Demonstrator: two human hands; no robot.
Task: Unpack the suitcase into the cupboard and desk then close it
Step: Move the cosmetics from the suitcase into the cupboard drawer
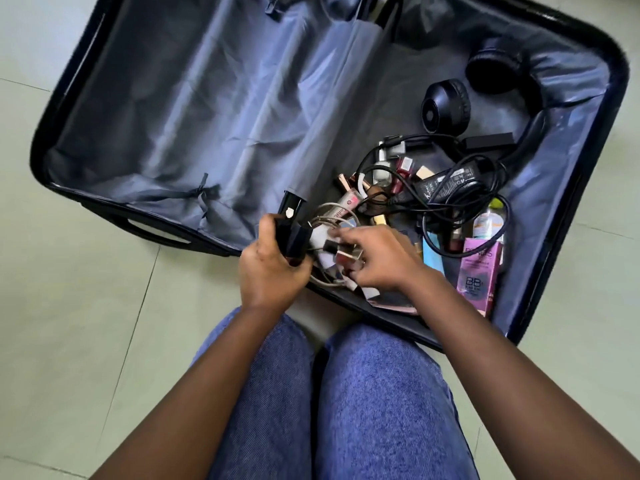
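Note:
A black suitcase (pixel 69 91) lies open on the floor, its grey lining bare on the left half. My left hand (pixel 268 268) is shut on a bundle of black items, including a black tube (pixel 292 209), at the suitcase's near edge. My right hand (pixel 377 258) pinches small cosmetic boxes (pixel 348 256) and a white cable (pixel 325 282) beside it. Further right lie black headphones (pixel 502 74), a black power adapter (pixel 450 183) with tangled cords, several lipsticks (pixel 403 166) and a pink BB cream box (pixel 476 271).
Pale green floor tiles (pixel 86 306) surround the suitcase. My knees in blue jeans (pixel 346 393) sit just in front of its near edge. A small clear bottle with a green cap (pixel 488 220) lies by the right wall of the case.

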